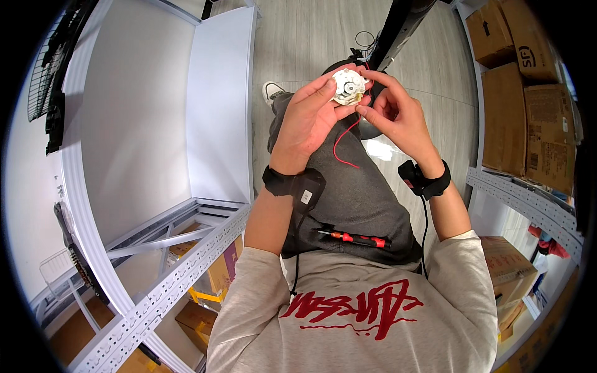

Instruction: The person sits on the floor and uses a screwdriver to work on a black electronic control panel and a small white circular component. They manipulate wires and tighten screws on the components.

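In front of me, above my knees, my left hand [314, 115] holds a round white plastic mechanism [349, 86] with its thumb on the near face and fingers behind. Small grey and white wheel-like parts show inside it. My right hand [401, 115] reaches its right edge, index fingertip at the upper rim and thumb tip at the lower, the other fingers curled. A thin red wire [336, 149] hangs in a curve below the mechanism; where it attaches is hidden by fingers. Across my lap lies a red and black screwdriver [357, 239].
A white shelf panel [221, 105] and perforated metal beam [168, 292] stand to my left. Stacked cardboard boxes [504, 124] fill a rack on the right. Ahead, a dark upright post [401, 31] rises near my knees. Cables run from black bands on both wrists.
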A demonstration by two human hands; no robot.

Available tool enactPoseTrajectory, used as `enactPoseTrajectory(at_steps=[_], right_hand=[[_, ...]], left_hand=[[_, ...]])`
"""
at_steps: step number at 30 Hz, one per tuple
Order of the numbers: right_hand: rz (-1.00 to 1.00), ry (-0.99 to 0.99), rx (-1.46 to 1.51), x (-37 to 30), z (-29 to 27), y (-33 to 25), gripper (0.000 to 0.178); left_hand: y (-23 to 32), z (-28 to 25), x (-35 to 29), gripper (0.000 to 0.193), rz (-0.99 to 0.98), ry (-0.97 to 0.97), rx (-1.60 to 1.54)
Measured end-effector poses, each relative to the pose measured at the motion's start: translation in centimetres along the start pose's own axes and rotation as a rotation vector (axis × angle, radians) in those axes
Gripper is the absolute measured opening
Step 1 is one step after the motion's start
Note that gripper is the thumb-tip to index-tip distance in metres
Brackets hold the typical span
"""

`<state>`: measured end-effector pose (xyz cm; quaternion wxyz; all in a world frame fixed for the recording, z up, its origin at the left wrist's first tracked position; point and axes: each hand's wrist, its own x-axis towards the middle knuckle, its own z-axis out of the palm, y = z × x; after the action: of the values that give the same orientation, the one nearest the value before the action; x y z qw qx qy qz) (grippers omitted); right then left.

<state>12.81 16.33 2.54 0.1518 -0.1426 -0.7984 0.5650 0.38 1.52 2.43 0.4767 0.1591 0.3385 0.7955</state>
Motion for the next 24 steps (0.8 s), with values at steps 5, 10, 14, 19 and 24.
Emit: enactPoseTrajectory(at_steps=[5, 10, 14, 19, 24], right_hand=[[-0.003, 0.002, 0.008, 0.01, 0.1, 0.07, 0.057], [-0.008, 0.003, 0.014, -0.01, 0.16, 0.35, 0.057], [-0.01, 0.006, 0.016, -0.04, 0.17, 0.34, 0.057], [-0.013, 0.006, 0.018, -0.01, 0.19, 0.21, 0.057], [-0.008, 0.005, 0.015, -0.03, 0.19, 0.31, 0.056]], left_hand=[[-0.18, -0.48, 0.05, 0.054, -0.017, 0.001, -0.003], [-0.1, -0.28, 0.11, 0.057, -0.015, 0.015, -0.017], [0.07, -0.16, 0.05, 0.059, -0.021, 0.008, -0.063], [0.2, -0.07, 0.0, 0.06, -0.023, -0.003, -0.063], [0.0, -0.31, -0.04, 0.058, -0.018, 0.0, -0.037]])
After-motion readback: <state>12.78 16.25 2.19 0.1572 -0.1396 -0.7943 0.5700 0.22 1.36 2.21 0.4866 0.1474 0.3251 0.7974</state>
